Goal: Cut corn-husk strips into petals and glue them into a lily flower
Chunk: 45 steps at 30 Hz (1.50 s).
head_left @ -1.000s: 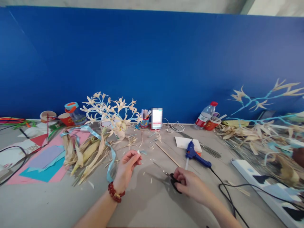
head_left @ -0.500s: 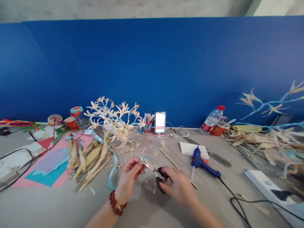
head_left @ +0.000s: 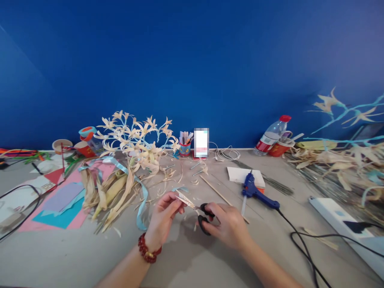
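My right hand (head_left: 229, 226) is closed round the black handles of a pair of scissors (head_left: 203, 219), whose blades point left toward my other hand. My left hand (head_left: 166, 214), with a red bead bracelet (head_left: 147, 249) at the wrist, pinches a small pale strip (head_left: 186, 199) that looks like corn husk. The strip lies along the scissor blades, so its exact edge is hard to make out. Just beyond the fingertips, a light blue paper scrap (head_left: 180, 189) rests on the table. A blue ribbon (head_left: 142, 212) curls left of my left hand.
Corn husks (head_left: 115, 194) and coloured paper (head_left: 55, 216) cover the left side. Behind stand husk flowers (head_left: 141, 138), a pen cup (head_left: 185, 149) and a phone (head_left: 201, 143). Rightward lie a blue glue gun (head_left: 255, 192), a bottle (head_left: 271, 136) and a white power strip (head_left: 339, 224).
The camera view has tilted down, so the tabletop items sit higher. The pale strip at the blades shows more clearly. Both hands keep their hold in nearly the same place.
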Each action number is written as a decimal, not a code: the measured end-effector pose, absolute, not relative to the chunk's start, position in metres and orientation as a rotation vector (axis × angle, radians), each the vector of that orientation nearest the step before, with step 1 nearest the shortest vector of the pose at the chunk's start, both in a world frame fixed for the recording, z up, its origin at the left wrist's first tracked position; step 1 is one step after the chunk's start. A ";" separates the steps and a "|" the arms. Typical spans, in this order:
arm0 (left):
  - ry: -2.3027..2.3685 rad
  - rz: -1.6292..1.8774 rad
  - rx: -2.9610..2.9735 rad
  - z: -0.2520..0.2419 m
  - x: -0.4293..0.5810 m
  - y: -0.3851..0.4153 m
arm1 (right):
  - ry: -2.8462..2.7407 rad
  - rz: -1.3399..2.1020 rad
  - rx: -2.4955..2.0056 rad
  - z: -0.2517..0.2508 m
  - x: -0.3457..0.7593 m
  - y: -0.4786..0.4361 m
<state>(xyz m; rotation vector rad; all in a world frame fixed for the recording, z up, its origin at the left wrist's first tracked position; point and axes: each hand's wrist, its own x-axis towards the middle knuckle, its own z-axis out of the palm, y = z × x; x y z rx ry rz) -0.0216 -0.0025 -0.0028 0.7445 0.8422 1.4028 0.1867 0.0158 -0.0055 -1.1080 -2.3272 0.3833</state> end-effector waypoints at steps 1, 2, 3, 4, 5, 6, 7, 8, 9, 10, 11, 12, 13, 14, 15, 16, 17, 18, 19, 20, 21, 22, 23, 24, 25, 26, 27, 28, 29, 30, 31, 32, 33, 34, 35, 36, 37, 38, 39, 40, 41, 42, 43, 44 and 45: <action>0.842 1.404 0.743 -0.003 -0.022 -0.003 | -2.325 0.386 -1.111 -0.006 0.187 0.016; 0.842 1.405 0.741 -0.003 -0.022 -0.003 | -2.323 0.387 -1.114 -0.007 0.187 0.016; 0.841 1.406 0.737 -0.003 -0.022 -0.003 | -2.321 0.387 -1.119 -0.007 0.187 0.015; 0.841 1.408 0.734 -0.003 -0.022 -0.003 | -2.320 0.388 -1.124 -0.007 0.187 0.015; 0.841 1.410 0.731 -0.004 -0.022 -0.003 | -2.318 0.387 -1.128 -0.006 0.186 0.015; 0.841 1.412 0.732 -0.004 -0.022 -0.003 | -2.316 0.387 -1.131 -0.006 0.186 0.015; 0.842 1.417 0.734 -0.004 -0.022 -0.002 | -2.318 0.391 -1.132 -0.005 0.186 0.014; 0.843 1.425 0.736 -0.005 -0.022 -0.002 | -2.321 0.395 -1.132 -0.005 0.186 0.014; 0.845 1.433 0.740 -0.005 -0.022 -0.002 | -2.323 0.400 -1.132 -0.005 0.186 0.014; 0.847 1.441 0.744 -0.005 -0.022 -0.002 | -2.325 0.403 -1.132 -0.005 0.186 0.014; 0.849 1.447 0.747 -0.005 -0.021 -0.002 | -2.326 0.405 -1.133 -0.005 0.186 0.014; 0.851 1.450 0.750 -0.005 -0.021 -0.001 | -2.325 0.405 -1.134 -0.005 0.186 0.014; 0.853 1.452 0.752 -0.005 -0.021 -0.001 | -2.324 0.405 -1.133 -0.005 0.186 0.014; 0.855 1.452 0.753 -0.005 -0.021 -0.001 | -2.324 0.406 -1.131 -0.005 0.186 0.014; 0.857 1.450 0.754 -0.005 -0.021 -0.001 | -2.326 0.408 -1.129 -0.006 0.186 0.014; 0.858 1.448 0.756 -0.005 -0.021 -0.002 | -2.328 0.409 -1.130 -0.006 0.186 0.014; 0.859 1.448 0.757 -0.005 -0.021 -0.002 | -2.330 0.409 -1.134 -0.006 0.186 0.014; 0.859 1.448 0.756 -0.005 -0.021 -0.002 | -2.332 0.408 -1.138 -0.006 0.186 0.014; 0.858 1.449 0.754 -0.005 -0.021 -0.002 | -2.333 0.405 -1.141 -0.006 0.186 0.015; 0.858 1.449 0.753 -0.006 -0.021 -0.002 | -2.333 0.402 -1.142 -0.006 0.186 0.015; 0.857 1.450 0.752 -0.006 -0.021 -0.002 | -2.334 0.400 -1.138 -0.006 0.186 0.015; 0.856 1.450 0.752 -0.006 -0.021 -0.002 | -2.335 0.398 -1.132 -0.007 0.186 0.015; 0.855 1.448 0.753 -0.006 -0.021 -0.002 | -2.336 0.396 -1.129 -0.007 0.186 0.015; 0.855 1.446 0.756 -0.006 -0.021 -0.002 | -2.337 0.393 -1.128 -0.006 0.186 0.015; 0.855 1.444 0.759 -0.006 -0.021 -0.002 | -2.338 0.390 -1.129 -0.006 0.186 0.014; 0.854 1.444 0.760 -0.006 -0.021 -0.002 | -2.337 0.386 -1.131 -0.006 0.186 0.014; 0.854 1.446 0.760 -0.007 -0.021 -0.002 | -2.334 0.382 -1.135 -0.006 0.186 0.014; 0.853 1.448 0.760 -0.007 -0.021 -0.002 | -2.333 0.379 -1.136 -0.005 0.186 0.014; 0.852 1.452 0.758 -0.007 -0.021 -0.002 | -2.332 0.378 -1.136 -0.005 0.186 0.013; 0.851 1.457 0.754 -0.007 -0.021 -0.002 | -2.331 0.376 -1.135 -0.005 0.186 0.013; 0.850 1.459 0.752 -0.007 -0.021 -0.002 | -2.329 0.373 -1.134 -0.005 0.186 0.013; 0.849 1.458 0.753 -0.007 -0.021 -0.002 | -2.329 0.370 -1.132 -0.005 0.186 0.014; 0.849 1.457 0.755 -0.007 -0.021 -0.002 | -2.329 0.366 -1.130 -0.006 0.186 0.014; 0.849 1.456 0.756 -0.006 -0.021 -0.002 | -2.327 0.360 -1.128 -0.006 0.186 0.014; 0.849 1.456 0.756 -0.006 -0.021 -0.002 | -2.325 0.353 -1.126 -0.006 0.186 0.014; 0.849 1.456 0.755 -0.006 -0.021 -0.002 | -2.325 0.348 -1.123 -0.006 0.186 0.014; 0.849 1.458 0.751 -0.006 -0.021 -0.002 | -2.325 0.342 -1.118 -0.006 0.186 0.014; 0.849 1.460 0.746 -0.006 -0.021 -0.002 | -2.325 0.336 -1.113 -0.006 0.186 0.014; 0.848 1.461 0.743 -0.006 -0.021 -0.003 | -2.326 0.329 -1.106 -0.006 0.186 0.014; 0.849 1.460 0.742 -0.006 -0.021 -0.003 | -2.328 0.323 -1.101 -0.007 0.186 0.014; 0.850 1.457 0.743 -0.006 -0.021 -0.003 | -2.328 0.316 -1.096 -0.007 0.186 0.014; 0.851 1.454 0.745 -0.006 -0.021 -0.002 | -2.328 0.308 -1.091 -0.007 0.186 0.014; 0.850 1.452 0.748 -0.006 -0.021 -0.002 | -2.326 0.299 -1.086 -0.007 0.186 0.014; 0.850 1.452 0.751 -0.006 -0.020 -0.002 | -2.323 0.291 -1.080 -0.008 0.186 0.015; 0.850 1.453 0.753 -0.006 -0.020 -0.001 | -2.318 0.283 -1.074 -0.008 0.186 0.015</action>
